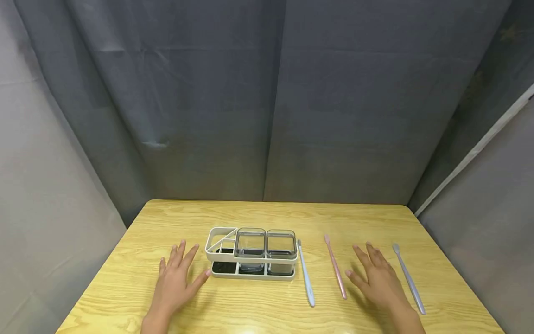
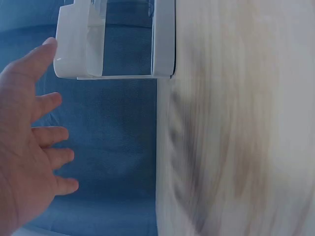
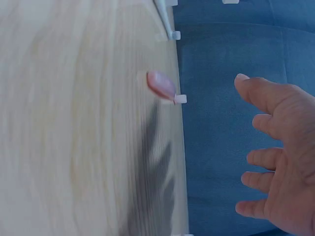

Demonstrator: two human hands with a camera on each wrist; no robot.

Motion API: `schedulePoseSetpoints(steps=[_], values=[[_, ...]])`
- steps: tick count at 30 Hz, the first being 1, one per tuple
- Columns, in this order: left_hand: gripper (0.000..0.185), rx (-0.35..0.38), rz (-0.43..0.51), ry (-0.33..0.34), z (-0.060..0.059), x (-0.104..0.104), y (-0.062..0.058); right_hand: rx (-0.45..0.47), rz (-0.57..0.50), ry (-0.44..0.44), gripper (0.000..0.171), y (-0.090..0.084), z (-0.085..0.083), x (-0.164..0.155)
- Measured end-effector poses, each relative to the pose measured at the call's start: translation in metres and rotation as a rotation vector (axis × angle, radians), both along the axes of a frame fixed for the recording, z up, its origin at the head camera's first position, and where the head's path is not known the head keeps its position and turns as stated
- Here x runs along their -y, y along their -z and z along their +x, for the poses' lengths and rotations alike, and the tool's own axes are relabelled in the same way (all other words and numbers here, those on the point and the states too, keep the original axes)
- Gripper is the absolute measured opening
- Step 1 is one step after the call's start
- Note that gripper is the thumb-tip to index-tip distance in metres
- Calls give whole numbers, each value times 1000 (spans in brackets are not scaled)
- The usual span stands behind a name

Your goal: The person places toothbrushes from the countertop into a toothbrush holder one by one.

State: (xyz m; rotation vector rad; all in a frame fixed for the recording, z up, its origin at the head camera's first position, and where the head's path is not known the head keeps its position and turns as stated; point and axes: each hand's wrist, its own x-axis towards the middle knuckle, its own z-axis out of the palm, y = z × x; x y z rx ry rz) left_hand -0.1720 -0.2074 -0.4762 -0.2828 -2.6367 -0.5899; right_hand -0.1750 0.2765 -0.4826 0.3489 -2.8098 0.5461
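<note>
A white rack (image 1: 250, 273) with two clear square cups (image 1: 251, 246) stands on the wooden table (image 1: 275, 218). My left hand (image 1: 177, 273) hovers flat just left of it, fingers spread, thumb close to the rack's corner (image 2: 74, 54). To the rack's right lie a light blue toothbrush (image 1: 306, 276), a pink toothbrush (image 1: 335, 271) and a grey toothbrush (image 1: 409, 278). My right hand (image 1: 375, 276) is spread open between the pink and grey ones, holding nothing. The pink toothbrush head (image 3: 161, 84) shows in the right wrist view, apart from my right hand (image 3: 275, 157).
Grey cloth walls (image 1: 267, 102) enclose the table at the back and both sides. The table's far half holds nothing. Bare wood lies in front of the rack near the front edge.
</note>
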Motion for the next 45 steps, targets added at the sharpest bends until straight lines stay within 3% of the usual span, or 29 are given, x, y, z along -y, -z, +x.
schedulePoseSetpoints(steps=[3,11,18,26,37,45], values=[[68,-14,97,14,-4,-3,3,7,-62,-8,69,2,-3,0],[72,112,362,77,-10,-13,8,68,-298,-86,67,9,-11,-5],[77,140,471,110,-14,-14,6,176,-453,-96,70,11,-17,-6],[76,201,602,164,-25,-12,10,281,-655,-207,70,25,-25,-10],[81,295,768,271,-39,-10,13,400,-743,-179,70,34,-38,-12],[84,305,856,369,-49,-9,16,490,-804,-184,76,35,-49,-8]])
